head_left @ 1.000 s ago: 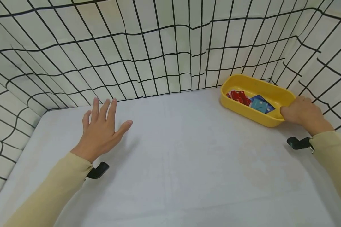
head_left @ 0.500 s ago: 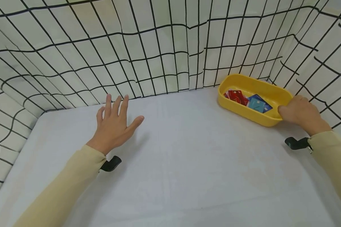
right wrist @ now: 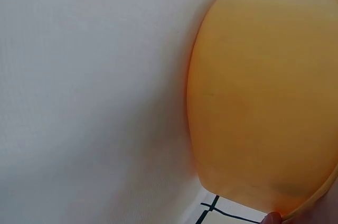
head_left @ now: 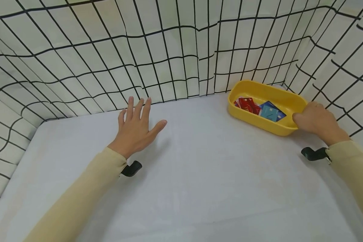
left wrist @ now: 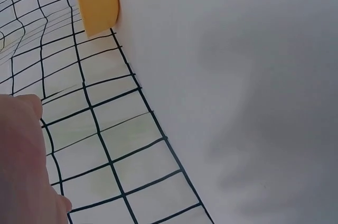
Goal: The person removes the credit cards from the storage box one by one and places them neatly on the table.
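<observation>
In the head view a yellow oval tub (head_left: 254, 122) stands at the back right. My right hand (head_left: 320, 121) grips its right end, thumb over the rim and fingers outside. The tub's wall (right wrist: 259, 92) fills much of the right wrist view. Inside lie several red cards (head_left: 248, 105), a teal card (head_left: 269, 113) and a dark blue card (head_left: 280, 116), overlapping. My left hand (head_left: 136, 129) hovers over the white surface left of centre, fingers spread, holding nothing. In the left wrist view part of that hand (left wrist: 24, 166) shows at the left edge, with the tub's end (left wrist: 97, 2) above.
A white cloth-like surface (head_left: 199, 168) spreads under both hands. White walls with a black grid (head_left: 169, 50) rise along the back, left and right. The tub sits close to the back right corner.
My left hand has moved right and slightly away from me, fingers still spread. The right hand keeps its grip on the tub; both shift slightly left in the view.
</observation>
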`<state>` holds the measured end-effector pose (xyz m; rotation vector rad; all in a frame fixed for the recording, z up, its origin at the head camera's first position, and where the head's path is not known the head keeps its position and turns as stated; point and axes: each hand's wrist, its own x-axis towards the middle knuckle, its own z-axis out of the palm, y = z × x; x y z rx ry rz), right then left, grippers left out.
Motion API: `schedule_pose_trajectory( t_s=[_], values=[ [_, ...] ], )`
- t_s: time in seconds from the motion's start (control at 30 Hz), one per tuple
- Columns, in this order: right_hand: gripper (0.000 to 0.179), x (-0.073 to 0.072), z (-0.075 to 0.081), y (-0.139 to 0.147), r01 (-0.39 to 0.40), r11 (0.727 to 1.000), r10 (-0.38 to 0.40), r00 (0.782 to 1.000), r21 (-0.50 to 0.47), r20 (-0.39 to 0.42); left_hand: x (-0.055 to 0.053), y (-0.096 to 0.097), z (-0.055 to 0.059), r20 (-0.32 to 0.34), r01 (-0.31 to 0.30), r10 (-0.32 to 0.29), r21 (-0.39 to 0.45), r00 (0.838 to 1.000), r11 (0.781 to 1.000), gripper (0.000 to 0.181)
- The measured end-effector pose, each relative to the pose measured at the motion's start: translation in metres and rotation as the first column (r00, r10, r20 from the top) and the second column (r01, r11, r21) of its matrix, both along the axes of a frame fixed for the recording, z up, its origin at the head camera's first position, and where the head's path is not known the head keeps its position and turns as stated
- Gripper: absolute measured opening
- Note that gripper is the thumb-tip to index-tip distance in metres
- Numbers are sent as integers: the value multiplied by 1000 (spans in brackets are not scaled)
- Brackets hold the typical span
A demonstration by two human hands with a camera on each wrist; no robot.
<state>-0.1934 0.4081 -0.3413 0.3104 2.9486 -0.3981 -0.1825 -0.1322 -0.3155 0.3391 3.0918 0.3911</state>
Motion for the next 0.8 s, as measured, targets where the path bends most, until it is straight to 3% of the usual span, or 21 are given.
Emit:
schedule_pose_trajectory(
  t_s=[0.23, 0.8],
  values=[
    [46, 1, -1, -2, -11, 1000, 11, 1000, 4, 4, -10, 18, 2, -6, 26, -26, -1, 1000, 1000, 95],
    [51, 7, -1, -13, -68, 998, 68, 997, 0, 24, -23, 60, 2, 8, 75, -76, 17, 997, 997, 95]
  ],
)
